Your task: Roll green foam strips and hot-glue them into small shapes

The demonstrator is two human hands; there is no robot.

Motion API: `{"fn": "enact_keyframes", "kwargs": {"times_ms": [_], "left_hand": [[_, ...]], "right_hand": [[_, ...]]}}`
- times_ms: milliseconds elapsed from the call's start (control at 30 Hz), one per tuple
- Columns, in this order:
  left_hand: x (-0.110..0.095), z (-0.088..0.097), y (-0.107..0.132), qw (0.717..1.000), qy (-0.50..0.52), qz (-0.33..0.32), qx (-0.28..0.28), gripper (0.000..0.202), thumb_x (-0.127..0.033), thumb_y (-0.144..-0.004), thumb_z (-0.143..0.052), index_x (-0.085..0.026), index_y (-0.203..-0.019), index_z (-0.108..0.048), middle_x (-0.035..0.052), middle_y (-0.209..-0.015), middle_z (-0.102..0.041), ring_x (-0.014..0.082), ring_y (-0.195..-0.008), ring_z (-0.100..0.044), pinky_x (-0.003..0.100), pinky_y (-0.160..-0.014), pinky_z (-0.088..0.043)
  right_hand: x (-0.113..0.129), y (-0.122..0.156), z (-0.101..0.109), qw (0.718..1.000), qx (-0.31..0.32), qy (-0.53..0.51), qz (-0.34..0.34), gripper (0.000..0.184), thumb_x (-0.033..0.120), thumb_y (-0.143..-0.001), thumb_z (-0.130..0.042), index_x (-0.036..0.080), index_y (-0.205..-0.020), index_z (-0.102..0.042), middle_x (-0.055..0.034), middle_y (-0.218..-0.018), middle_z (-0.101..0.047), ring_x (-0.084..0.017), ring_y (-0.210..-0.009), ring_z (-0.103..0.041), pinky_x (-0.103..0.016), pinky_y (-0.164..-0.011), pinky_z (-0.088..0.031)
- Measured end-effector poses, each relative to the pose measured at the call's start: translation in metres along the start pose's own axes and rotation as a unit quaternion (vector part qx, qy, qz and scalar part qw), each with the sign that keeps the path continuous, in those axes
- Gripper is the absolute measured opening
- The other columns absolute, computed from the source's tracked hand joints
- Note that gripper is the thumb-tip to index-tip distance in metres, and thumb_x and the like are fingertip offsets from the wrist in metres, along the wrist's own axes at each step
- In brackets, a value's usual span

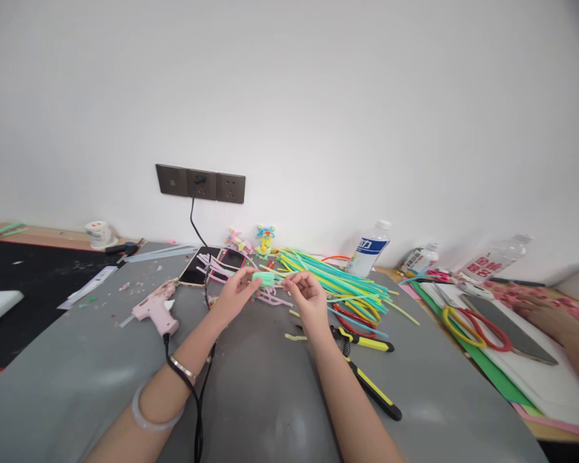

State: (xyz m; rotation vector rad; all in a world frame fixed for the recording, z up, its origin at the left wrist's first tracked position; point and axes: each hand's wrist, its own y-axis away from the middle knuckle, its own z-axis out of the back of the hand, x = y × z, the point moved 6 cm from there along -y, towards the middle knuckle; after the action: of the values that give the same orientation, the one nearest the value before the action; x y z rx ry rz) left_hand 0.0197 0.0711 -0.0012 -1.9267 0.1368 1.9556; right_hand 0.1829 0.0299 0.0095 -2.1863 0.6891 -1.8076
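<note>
My left hand (235, 293) pinches a small mint-green piece (264, 278), which looks like folded or bundled pipe cleaner, between thumb and fingers. Close on its right, my right hand (309, 297) is closed in a pinch; what its fingertips hold is too small to make out. Behind and right of my hands lies a large pile of green, yellow and blue pipe cleaners (335, 278). Pink pipe cleaners (275, 297) lie just below the green piece. Yellow-and-black pliers (374, 386) rest open beside my right forearm. A pink glue gun (157, 310) lies left of my left hand.
The glue gun's black cord (199, 411) runs past my left forearm. Phones (193, 269), small figures (265, 241) and a bottle (368, 249) stand or lie toward the wall. At right are scissors (477, 328), paper (535, 392) and another person's hand (543, 315).
</note>
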Motion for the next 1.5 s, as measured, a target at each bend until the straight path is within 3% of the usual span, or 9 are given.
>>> {"fn": "enact_keyframes", "kwargs": {"times_ms": [433, 733, 933, 1167, 1367, 1500], "left_hand": [[-0.001, 0.000, 0.000, 1.000, 0.007, 0.000, 0.000, 0.045, -0.056, -0.077, -0.063, -0.017, -0.097, -0.059, 0.0003, -0.074, -0.062, 0.0148, -0.063, -0.060, 0.023, -0.052, -0.046], [0.000, 0.000, 0.000, 1.000, 0.005, -0.002, 0.001, 0.043, -0.055, -0.078, -0.063, -0.017, -0.097, -0.059, 0.0006, -0.076, -0.061, 0.0148, -0.064, -0.060, 0.023, -0.052, -0.045], [0.001, 0.000, 0.000, 1.000, 0.001, -0.001, 0.002, 0.041, -0.055, -0.079, -0.062, -0.018, -0.097, -0.059, 0.0008, -0.077, -0.062, 0.0155, -0.065, -0.061, 0.024, -0.054, -0.046], [0.000, 0.001, 0.000, 1.000, 0.002, -0.002, -0.001, 0.043, -0.055, -0.078, -0.062, -0.017, -0.097, -0.059, 0.0003, -0.074, -0.061, 0.0150, -0.064, -0.060, 0.024, -0.053, -0.046], [-0.002, 0.000, 0.001, 1.000, -0.001, -0.006, -0.002, 0.042, -0.056, -0.078, -0.062, -0.018, -0.096, -0.059, 0.0000, -0.072, -0.060, 0.0154, -0.063, -0.060, 0.024, -0.052, -0.046], [-0.002, 0.000, 0.000, 1.000, 0.002, -0.007, -0.004, 0.043, -0.056, -0.077, -0.063, -0.017, -0.096, -0.060, 0.0000, -0.072, -0.060, 0.0148, -0.062, -0.060, 0.023, -0.052, -0.047]], "right_hand": [[-0.001, 0.002, -0.001, 1.000, 0.009, -0.024, -0.018, 0.026, 0.038, -0.080, -0.072, 0.022, -0.075, -0.052, -0.0034, -0.076, -0.071, -0.019, -0.075, -0.067, -0.036, -0.076, -0.053], [0.002, 0.001, 0.005, 0.999, -0.049, 0.005, -0.019, 0.023, 0.036, -0.074, -0.077, 0.023, -0.074, -0.058, -0.0036, -0.077, -0.075, -0.022, -0.075, -0.071, -0.037, -0.072, -0.055], [0.006, 0.002, 0.008, 0.997, -0.065, 0.037, -0.011, 0.018, 0.037, -0.078, -0.073, 0.022, -0.077, -0.063, -0.0045, -0.077, -0.076, -0.022, -0.072, -0.070, -0.038, -0.072, -0.055], [0.008, 0.002, 0.009, 0.996, -0.065, 0.058, 0.014, 0.018, 0.039, -0.086, -0.065, 0.022, -0.082, -0.064, -0.0032, -0.076, -0.073, -0.018, -0.068, -0.063, -0.032, -0.068, -0.050], [0.001, -0.001, 0.011, 0.997, -0.064, 0.040, 0.005, 0.037, 0.049, -0.091, -0.054, 0.022, -0.065, -0.052, -0.0004, -0.063, -0.060, -0.015, -0.058, -0.052, -0.030, -0.059, -0.043], [-0.013, -0.002, 0.013, 0.994, -0.049, 0.091, -0.021, 0.044, 0.053, -0.090, -0.052, 0.021, -0.061, -0.053, -0.0002, -0.059, -0.055, -0.015, -0.055, -0.049, -0.029, -0.056, -0.042]]}}
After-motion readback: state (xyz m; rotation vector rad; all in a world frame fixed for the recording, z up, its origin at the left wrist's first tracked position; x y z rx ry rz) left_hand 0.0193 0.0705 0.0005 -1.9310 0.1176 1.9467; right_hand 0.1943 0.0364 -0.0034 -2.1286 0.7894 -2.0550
